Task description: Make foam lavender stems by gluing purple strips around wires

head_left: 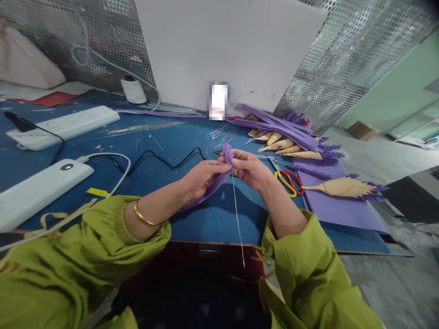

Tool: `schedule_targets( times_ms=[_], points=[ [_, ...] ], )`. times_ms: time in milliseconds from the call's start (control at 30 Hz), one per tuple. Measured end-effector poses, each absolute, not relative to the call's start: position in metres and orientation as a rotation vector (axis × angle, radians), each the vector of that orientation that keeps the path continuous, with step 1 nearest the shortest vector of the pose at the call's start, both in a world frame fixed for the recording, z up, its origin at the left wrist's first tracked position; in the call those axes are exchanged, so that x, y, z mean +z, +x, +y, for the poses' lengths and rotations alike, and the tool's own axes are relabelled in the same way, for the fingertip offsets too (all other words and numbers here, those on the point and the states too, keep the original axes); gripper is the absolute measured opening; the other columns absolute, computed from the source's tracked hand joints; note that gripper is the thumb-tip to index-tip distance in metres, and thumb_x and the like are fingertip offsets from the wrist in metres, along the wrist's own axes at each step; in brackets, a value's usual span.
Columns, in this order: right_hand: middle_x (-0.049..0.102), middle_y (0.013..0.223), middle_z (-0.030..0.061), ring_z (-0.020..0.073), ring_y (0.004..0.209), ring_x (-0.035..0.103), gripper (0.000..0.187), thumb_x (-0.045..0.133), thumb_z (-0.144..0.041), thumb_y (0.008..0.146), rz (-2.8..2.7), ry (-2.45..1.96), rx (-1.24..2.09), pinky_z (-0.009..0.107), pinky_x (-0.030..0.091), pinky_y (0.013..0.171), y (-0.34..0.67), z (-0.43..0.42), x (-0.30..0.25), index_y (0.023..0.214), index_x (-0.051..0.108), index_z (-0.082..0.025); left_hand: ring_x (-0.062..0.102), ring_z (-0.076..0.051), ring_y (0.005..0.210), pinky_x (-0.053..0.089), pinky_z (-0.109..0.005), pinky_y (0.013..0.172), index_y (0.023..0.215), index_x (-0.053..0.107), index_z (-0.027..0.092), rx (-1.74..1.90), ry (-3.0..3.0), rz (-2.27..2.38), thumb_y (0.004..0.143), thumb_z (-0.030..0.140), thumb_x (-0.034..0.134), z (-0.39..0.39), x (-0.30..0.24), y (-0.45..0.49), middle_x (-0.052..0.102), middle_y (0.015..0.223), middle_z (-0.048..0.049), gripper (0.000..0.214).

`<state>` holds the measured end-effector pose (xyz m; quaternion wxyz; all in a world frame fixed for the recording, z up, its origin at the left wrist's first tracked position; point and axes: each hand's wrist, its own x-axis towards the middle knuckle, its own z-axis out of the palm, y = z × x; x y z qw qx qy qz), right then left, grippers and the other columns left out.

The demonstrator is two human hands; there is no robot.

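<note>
Between my fingertips, just above the blue table, is a small purple paper flower (227, 154) with a fringed, curled head. A thin pale wire (238, 214) hangs down from it past the table's front edge. My left hand (206, 177) pinches the flower from the left, and a long purple paper strip (213, 188) trails below its palm toward my forearm. My right hand (249, 168) grips the flower's right side with thumb and fingers. Scissors (290, 182) with red and yellow handles lie just right of my right hand.
Finished lavender stems wrapped in tan paper (343, 187) lie at right on purple sheets (325, 212), with more purple strips (277, 122) behind. Loose wires (144, 129) lie across the back. A power strip (68, 125), a white device (44, 189) and a black cable (164, 160) occupy the left.
</note>
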<state>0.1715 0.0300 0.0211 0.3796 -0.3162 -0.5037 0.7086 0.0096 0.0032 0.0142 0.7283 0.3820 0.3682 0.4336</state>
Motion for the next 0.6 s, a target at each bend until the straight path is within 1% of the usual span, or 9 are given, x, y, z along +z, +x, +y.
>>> schedule_targets(
  times_ms=[67,167,267,433,533,600],
  points=[
    [0.07,0.085,0.0015,0.0112,0.067,0.058,0.036,0.083,-0.033,0.06,-1.289,-0.802,1.803,0.023,0.047,0.063,0.171,0.03,0.021,0.092,0.071,-0.021,0.064,-0.013,0.078,0.047,-0.025,0.081,0.076,0.074,0.016,0.954,0.824,0.8,0.067,0.018,0.075,0.003,0.014,0.01,0.072,0.08,-0.0033,0.009],
    [0.068,0.077,-0.0006,0.0082,0.061,0.055,0.031,0.084,-0.031,0.06,-1.26,-0.791,1.793,0.02,0.044,0.058,0.171,0.029,0.02,0.086,0.071,-0.019,0.063,-0.013,0.077,0.047,-0.024,0.079,0.076,0.074,0.015,0.922,0.849,0.785,0.069,0.02,0.074,0.002,0.014,0.01,0.071,0.078,-0.0043,0.009],
    [0.067,0.075,-0.001,0.0086,0.061,0.056,0.029,0.084,-0.03,0.059,-1.224,-0.782,1.811,0.021,0.045,0.058,0.173,0.03,0.02,0.082,0.07,-0.019,0.062,-0.014,0.074,0.046,-0.023,0.073,0.073,0.074,0.014,0.883,0.88,0.769,0.07,0.022,0.072,0.003,0.017,0.008,0.071,0.076,-0.0048,0.009],
    [0.065,0.074,-0.0013,0.0094,0.057,0.055,0.033,0.084,-0.032,0.059,-1.216,-0.783,1.797,0.024,0.047,0.057,0.18,0.034,0.021,0.085,0.068,-0.019,0.059,-0.014,0.064,0.044,-0.024,0.06,0.064,0.073,0.016,0.795,0.932,0.79,0.073,0.025,0.066,0.004,0.02,0.004,0.068,0.064,-0.0049,0.015],
    [0.064,0.073,-0.0013,0.0104,0.056,0.055,0.032,0.083,-0.032,0.06,-1.219,-0.79,1.794,0.026,0.047,0.055,0.181,0.035,0.021,0.085,0.068,-0.019,0.056,-0.013,0.059,0.041,-0.024,0.056,0.063,0.073,0.015,0.773,1.045,0.834,0.072,0.024,0.067,0.003,0.02,0.002,0.067,0.064,-0.0056,0.014],
    [0.064,0.072,-0.0012,0.0106,0.056,0.055,0.031,0.083,-0.032,0.06,-1.229,-0.795,1.806,0.026,0.047,0.056,0.181,0.034,0.021,0.083,0.068,-0.018,0.051,-0.01,0.052,0.037,-0.024,0.051,0.062,0.073,0.015,0.784,1.097,0.868,0.072,0.025,0.068,0.003,0.019,0.001,0.064,0.058,-0.0038,0.014]
  ],
)
